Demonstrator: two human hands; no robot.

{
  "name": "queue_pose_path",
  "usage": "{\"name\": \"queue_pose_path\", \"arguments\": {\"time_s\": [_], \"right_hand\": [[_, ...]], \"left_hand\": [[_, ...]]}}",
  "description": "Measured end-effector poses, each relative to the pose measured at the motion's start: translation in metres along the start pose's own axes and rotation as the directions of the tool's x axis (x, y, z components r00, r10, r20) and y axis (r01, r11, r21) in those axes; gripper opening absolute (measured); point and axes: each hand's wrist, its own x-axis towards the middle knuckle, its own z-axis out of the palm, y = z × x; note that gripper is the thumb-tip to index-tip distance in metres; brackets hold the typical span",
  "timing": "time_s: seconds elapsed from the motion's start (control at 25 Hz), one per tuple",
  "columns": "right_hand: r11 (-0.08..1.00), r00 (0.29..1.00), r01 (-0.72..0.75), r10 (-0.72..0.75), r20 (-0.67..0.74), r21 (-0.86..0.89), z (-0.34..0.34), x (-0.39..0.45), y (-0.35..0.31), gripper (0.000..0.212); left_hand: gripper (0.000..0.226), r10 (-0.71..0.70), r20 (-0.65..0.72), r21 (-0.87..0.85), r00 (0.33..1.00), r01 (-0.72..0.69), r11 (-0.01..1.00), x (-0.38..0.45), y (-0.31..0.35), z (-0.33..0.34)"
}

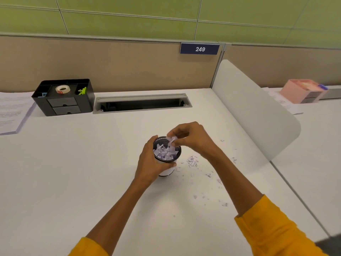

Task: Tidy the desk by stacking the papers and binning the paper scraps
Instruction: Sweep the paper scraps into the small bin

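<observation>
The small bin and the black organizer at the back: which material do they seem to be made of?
Small bin: probably black metal mesh, since fine perforations show inside the rim; a white liner or sleeve seems to cover its outside. Black organizer: likely matte moulded plastic, with smooth, dull walls and drawers.

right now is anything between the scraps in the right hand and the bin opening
Nothing visible does. The right hand pinches paper scraps directly over the open mouth of the mesh bin, which the left hand holds by its side. The bin already looks nearly full.
</observation>
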Motion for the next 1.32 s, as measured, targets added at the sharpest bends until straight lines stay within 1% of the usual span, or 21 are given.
{"name": "queue_pose_path", "arguments": {"time_s": [0.08,0.12,0.2,0.28,0.32,0.44,0.52,0.56,0.6,0.68,0.76,0.8,0.84,0.88,0.96,1.08,1.12,1.16,1.2,1.24,1.32], "right_hand": [[0.999,1.0,0.028,-0.028,0.009,-0.02,0.005,-0.003,-0.002,0.031],[0.999,0.999,0.036,-0.035,-0.011,0.03,0.004,-0.004,0.001,0.032],[0.978,0.996,0.03,-0.01,-0.092,0.209,0.0,-0.01,0.013,0.029],[0.928,0.981,-0.012,0.083,-0.173,0.373,-0.002,-0.021,0.036,0.022],[0.912,0.972,-0.052,0.14,-0.19,0.406,0.0,-0.028,0.051,0.02],[0.911,0.948,-0.19,0.267,-0.172,0.365,0.012,-0.054,0.095,0.015],[0.915,0.951,-0.185,0.258,-0.168,0.359,0.021,-0.072,0.112,0.016],[0.908,0.962,-0.163,0.233,-0.141,0.387,0.025,-0.081,0.115,0.017],[0.884,0.974,-0.158,0.212,-0.076,0.44,0.031,-0.088,0.117,0.016],[0.795,0.969,-0.247,0.183,0.168,0.554,0.044,-0.102,0.113,0.018],[0.735,0.884,-0.404,0.16,0.44,0.544,0.055,-0.11,0.108,0.025],[0.73,0.836,-0.455,0.154,0.527,0.509,0.059,-0.112,0.106,0.028],[0.733,0.81,-0.475,0.149,0.567,0.487,0.063,-0.111,0.105,0.032],[0.731,0.807,-0.478,0.146,0.572,0.487,0.067,-0.108,0.103,0.035],[0.707,0.858,-0.442,0.154,0.49,0.552,0.074,-0.097,0.102,0.044],[0.622,0.953,-0.301,0.222,0.205,0.723,0.078,-0.071,0.1,0.061],[0.604,0.96,-0.25,0.257,0.112,0.757,0.079,-0.063,0.1,0.061],[0.587,0.958,-0.229,0.279,0.071,0.777,0.08,-0.057,0.1,0.057],[0.564,0.954,-0.251,0.281,0.103,0.787,0.084,-0.053,0.098,0.053],[0.541,0.945,-0.314,0.26,0.2,0.78,0.09,-0.053,0.095,0.052],[0.543,0.883,-0.459,0.196,0.426,0.703,0.106,-0.055,0.089,0.057]], "left_hand": [[0.093,0.0,-0.001,0.005,1.0,0.0,1.0,0.0,0.003,0.0],[0.092,0.004,-0.006,-0.003,1.0,-0.004,1.0,-0.001,0.003,-0.002],[0.095,0.01,-0.029,-0.034,1.0,-0.011,0.999,-0.003,0.001,-0.01],[0.097,0.006,-0.065,-0.071,0.998,-0.01,0.997,-0.006,-0.003,-0.02],[0.096,-0.004,-0.082,-0.087,0.997,-0.003,0.996,-0.008,-0.004,-0.024],[0.096,-0.044,-0.12,-0.127,0.992,0.028,0.991,-0.014,-0.01,-0.036],[0.097,-0.076,-0.138,-0.151,0.988,0.055,0.987,-0.018,-0.015,-0.042],[0.096,-0.094,-0.144,-0.162,0.985,0.07,0.984,-0.019,-0.018,-0.044],[0.096,-0.112,-0.147,-0.172,0.983,0.086,0.981,-0.021,-0.02,-0.046],[0.096,-0.137,-0.146,-0.176,0.98,0.111,0.978,-0.023,-0.025,-0.047],[0.096,-0.14,-0.145,-0.176,0.979,0.114,0.978,-0.025,-0.027,-0.045],[0.096,-0.135,-0.147,-0.177,0.98,0.108,0.978,-0.026,-0.027,-0.045],[0.096,-0.129,-0.15,-0.179,0.98,0.101,0.979,-0.027,-0.027,-0.045],[0.096,-0.123,-0.154,-0.18,0.98,0.095,0.979,-0.027,-0.027,-0.046],[0.097,-0.116,-0.162,-0.183,0.98,0.086,0.979,-0.027,-0.027,-0.047],[0.097,-0.12,-0.167,-0.188,0.979,0.088,0.978,-0.028,-0.029,-0.048],[0.097,-0.122,-0.171,-0.187,0.978,0.089,0.978,-0.03,-0.03,-0.049],[0.097,-0.121,-0.175,-0.185,0.977,0.088,0.979,-0.031,-0.031,-0.05],[0.097,-0.119,-0.184,-0.182,0.976,0.085,0.98,-0.032,-0.031,-0.053],[0.096,-0.117,-0.194,-0.176,0.974,0.083,0.981,-0.032,-0.031,-0.055],[0.096,-0.111,-0.211,-0.159,0.971,0.078,0.984,-0.032,-0.031,-0.06]]}}
